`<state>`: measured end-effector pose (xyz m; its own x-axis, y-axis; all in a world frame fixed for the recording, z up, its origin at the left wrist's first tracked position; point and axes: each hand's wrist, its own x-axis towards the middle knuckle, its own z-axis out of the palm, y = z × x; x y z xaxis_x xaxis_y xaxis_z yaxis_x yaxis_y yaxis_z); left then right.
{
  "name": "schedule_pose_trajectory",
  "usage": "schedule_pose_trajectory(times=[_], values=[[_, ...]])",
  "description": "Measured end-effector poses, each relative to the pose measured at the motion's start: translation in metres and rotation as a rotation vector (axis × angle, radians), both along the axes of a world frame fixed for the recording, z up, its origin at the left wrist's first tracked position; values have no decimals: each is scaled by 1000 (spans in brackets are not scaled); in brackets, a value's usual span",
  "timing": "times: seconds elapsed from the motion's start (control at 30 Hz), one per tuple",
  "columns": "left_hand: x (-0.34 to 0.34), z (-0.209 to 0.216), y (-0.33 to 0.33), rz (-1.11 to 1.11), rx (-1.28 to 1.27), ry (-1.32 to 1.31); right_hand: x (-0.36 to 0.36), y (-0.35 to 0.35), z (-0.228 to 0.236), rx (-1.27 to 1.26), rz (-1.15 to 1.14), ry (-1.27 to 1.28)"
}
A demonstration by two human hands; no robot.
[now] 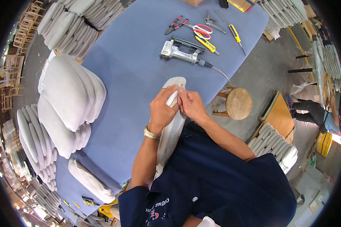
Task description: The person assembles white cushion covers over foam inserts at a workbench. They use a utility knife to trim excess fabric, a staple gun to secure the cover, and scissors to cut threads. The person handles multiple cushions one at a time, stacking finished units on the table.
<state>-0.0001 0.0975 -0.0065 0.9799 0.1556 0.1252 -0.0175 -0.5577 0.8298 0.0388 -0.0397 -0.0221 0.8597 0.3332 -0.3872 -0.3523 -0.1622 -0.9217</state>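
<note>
A light grey fabric-covered seat pad [172, 132] stands on edge against my body at the table's near side. My left hand [163, 108], with a metal watch on its wrist, is closed around the pad's upper part. Beside it, my right hand [193, 105] pinches the fabric at the pad's edge, thumb and fingers together. Between the two hands a pale strip of the covering shows. Farther off on the blue-grey table lies a silver staple gun [182, 52] with an air hose. What the fingertips press on is partly hidden.
Red-handled scissors [201, 31], pliers [174, 25], a yellow utility knife [206, 44] and a yellow screwdriver [235, 34] lie at the table's far side. Stacked grey pads [70, 90] line the left edge. A round wooden stool [238, 103] stands right; another person [314, 113] is farther right.
</note>
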Motion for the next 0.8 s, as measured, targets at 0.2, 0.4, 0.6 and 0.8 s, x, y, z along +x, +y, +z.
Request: schedule_pose_trajectory(times=[0.2, 0.4, 0.6, 0.8], values=[[18, 10, 49, -30, -74, 160, 9, 46, -14, 64, -43, -51], [28, 2, 76, -206, -300, 327, 9, 59, -22, 204, -39, -33], [55, -9, 87, -256, -786, 555, 10, 46, -28, 332, 58, -16], [67, -3, 67, -346, -549, 636, 14, 24, -37, 477, 159, 32]])
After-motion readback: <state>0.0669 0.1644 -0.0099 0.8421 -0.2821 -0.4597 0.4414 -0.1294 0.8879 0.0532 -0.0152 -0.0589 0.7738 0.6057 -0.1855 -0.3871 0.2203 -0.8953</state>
